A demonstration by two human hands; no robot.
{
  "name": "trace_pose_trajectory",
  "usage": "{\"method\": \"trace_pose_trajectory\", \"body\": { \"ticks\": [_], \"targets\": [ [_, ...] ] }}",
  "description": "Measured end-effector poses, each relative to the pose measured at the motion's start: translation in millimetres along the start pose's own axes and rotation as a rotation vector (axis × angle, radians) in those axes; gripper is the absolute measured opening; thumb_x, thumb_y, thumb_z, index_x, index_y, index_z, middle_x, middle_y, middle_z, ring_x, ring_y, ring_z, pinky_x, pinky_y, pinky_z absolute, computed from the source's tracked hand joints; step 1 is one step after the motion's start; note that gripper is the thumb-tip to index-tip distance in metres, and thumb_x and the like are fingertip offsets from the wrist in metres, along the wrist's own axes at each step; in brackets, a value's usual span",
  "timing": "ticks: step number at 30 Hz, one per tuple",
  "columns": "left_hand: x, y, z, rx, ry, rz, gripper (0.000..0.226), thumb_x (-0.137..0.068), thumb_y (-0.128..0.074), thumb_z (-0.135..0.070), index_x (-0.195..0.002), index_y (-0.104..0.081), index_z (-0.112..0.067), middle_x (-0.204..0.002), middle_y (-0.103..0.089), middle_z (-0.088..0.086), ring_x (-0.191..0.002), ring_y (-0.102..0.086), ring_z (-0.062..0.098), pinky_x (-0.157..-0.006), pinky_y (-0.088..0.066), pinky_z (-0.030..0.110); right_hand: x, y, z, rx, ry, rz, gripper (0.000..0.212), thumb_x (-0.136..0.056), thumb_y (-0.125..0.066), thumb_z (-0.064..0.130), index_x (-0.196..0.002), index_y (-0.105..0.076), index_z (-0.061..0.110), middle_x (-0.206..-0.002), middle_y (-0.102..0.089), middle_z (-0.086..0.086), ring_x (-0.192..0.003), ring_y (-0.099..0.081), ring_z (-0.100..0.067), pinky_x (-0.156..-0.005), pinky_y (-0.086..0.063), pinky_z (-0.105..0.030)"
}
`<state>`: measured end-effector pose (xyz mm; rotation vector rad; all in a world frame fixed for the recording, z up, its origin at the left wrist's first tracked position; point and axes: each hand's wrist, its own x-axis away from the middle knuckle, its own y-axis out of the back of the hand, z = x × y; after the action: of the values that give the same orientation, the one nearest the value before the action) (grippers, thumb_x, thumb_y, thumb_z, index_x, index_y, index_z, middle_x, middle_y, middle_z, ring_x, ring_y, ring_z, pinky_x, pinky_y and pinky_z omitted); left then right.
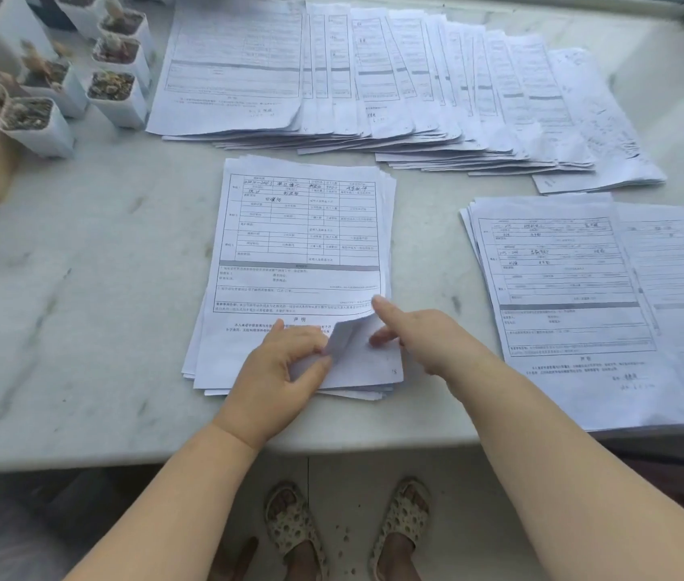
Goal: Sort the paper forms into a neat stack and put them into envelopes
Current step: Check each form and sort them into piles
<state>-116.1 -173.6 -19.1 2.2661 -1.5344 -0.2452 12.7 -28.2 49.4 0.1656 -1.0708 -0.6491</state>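
Both hands [348,350] lift, apparently pinching, the top form's [298,245] corner

Matt printed paper forms [298,245], smooth glossy veined marble counter [80,287], white plastic pots [118,98]

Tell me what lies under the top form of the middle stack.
Under the top form, whose corner the left hand lifts, more white sheets show, edges fanned out. Their print stays covered.

The marble desk [93,262] carries a centre form stack [302,245], a fanned row of forms [395,77], a right-hand pile [575,295], and white plant pots [118,94] at left.
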Motion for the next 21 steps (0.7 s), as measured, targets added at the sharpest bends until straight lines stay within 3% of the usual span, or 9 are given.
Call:
{"method": "trace_pose_trajectory", "body": {
  "ticks": [3, 5, 7, 11, 14, 16, 21],
  "targets": [
    [4, 2, -4, -0.049, -0.005, 0.05, 0.026, -0.073, -0.06, -0.049, -0.085, -0.073, -0.03, -0.101, -0.065, -0.018, -0.109, -0.055, -0.003, -0.115, -0.008, 0.016, -10, -9, 7, 0.302, -0.031, -0.117, 0.031, -0.083, -0.058, 0.029, -0.056, -0.048, 0.018, -0.052, -0.039, 0.004, -0.053, -0.04, -0.02, -0.053, -0.032, -0.026],
    [8, 5, -6, -0.076, -0.014, 0.082, 0.028, -0.075, -0.057, -0.052, -0.088, -0.072, -0.033, -0.106, -0.063, -0.022, -0.116, -0.049, -0.007, -0.118, -0.015, 0.03, -13, -16, 5, 0.316, -0.031, -0.167, 0.031, -0.081, -0.052, 0.015, -0.056, -0.032, 0.017, -0.053, -0.032, 0.003, -0.051, -0.032, -0.02, -0.049, -0.024, -0.025],
    [10, 8, -10, -0.155, -0.042, 0.075, 0.031, -0.078, -0.053, -0.051, -0.094, -0.071, -0.033, -0.113, -0.06, -0.023, -0.12, -0.043, -0.012, -0.117, -0.022, 0.041, -9, -16, -2, 0.282, 0.11, -0.265, 0.032, -0.085, -0.048, 0.012, -0.059, -0.029, 0.017, -0.057, -0.032, 0.002, -0.057, -0.032, -0.022, -0.049, -0.022, -0.029],
    [5, 7, -46, -0.244, -0.218, -0.105, 0.029, -0.084, -0.053, -0.036, -0.105, -0.067, -0.022, -0.12, -0.059, -0.008, -0.121, -0.049, 0.006, -0.109, -0.034, 0.043, 13, 18, -24, -0.063, 0.378, -0.54, 0.035, -0.096, -0.045, 0.011, -0.065, -0.034, 0.02, -0.059, -0.037, 0.005, -0.057, -0.034, -0.016, -0.051, -0.025, -0.025],
    [-6, -13, -88, -0.278, -0.354, -0.178, 0.028, -0.087, -0.052, -0.028, -0.11, -0.064, -0.017, -0.124, -0.057, -0.003, -0.123, -0.05, 0.017, -0.114, -0.028, 0.041, 26, 69, -63, -0.322, 0.292, -0.646, 0.021, -0.096, -0.046, 0.009, -0.076, -0.054, 0.007, -0.065, -0.048, 0.0, -0.062, -0.041, -0.017, -0.047, -0.03, -0.019],
    [-13, -38, -115, -0.277, -0.408, -0.177, 0.029, -0.087, -0.053, -0.026, -0.113, -0.063, -0.017, -0.126, -0.056, -0.002, -0.124, -0.049, 0.017, -0.115, -0.026, 0.04, 32, 110, -98, -0.61, 0.208, -0.63, 0.02, -0.095, -0.048, 0.008, -0.083, -0.063, 0.01, -0.078, -0.063, -0.004, -0.069, -0.054, -0.016, -0.05, -0.042, -0.014],
    [-21, -143, -157, -0.276, -0.389, -0.027, 0.039, -0.085, -0.055, -0.036, -0.122, -0.054, -0.026, -0.132, -0.049, -0.007, -0.125, -0.047, 0.014, -0.111, -0.028, 0.031, 51, 219, -184, -1.093, 0.081, -0.633, 0.016, -0.099, -0.048, 0.01, -0.089, -0.061, 0.015, -0.094, -0.063, -0.006, -0.076, -0.057, -0.017, -0.059, -0.047, -0.022]
  ]
}}
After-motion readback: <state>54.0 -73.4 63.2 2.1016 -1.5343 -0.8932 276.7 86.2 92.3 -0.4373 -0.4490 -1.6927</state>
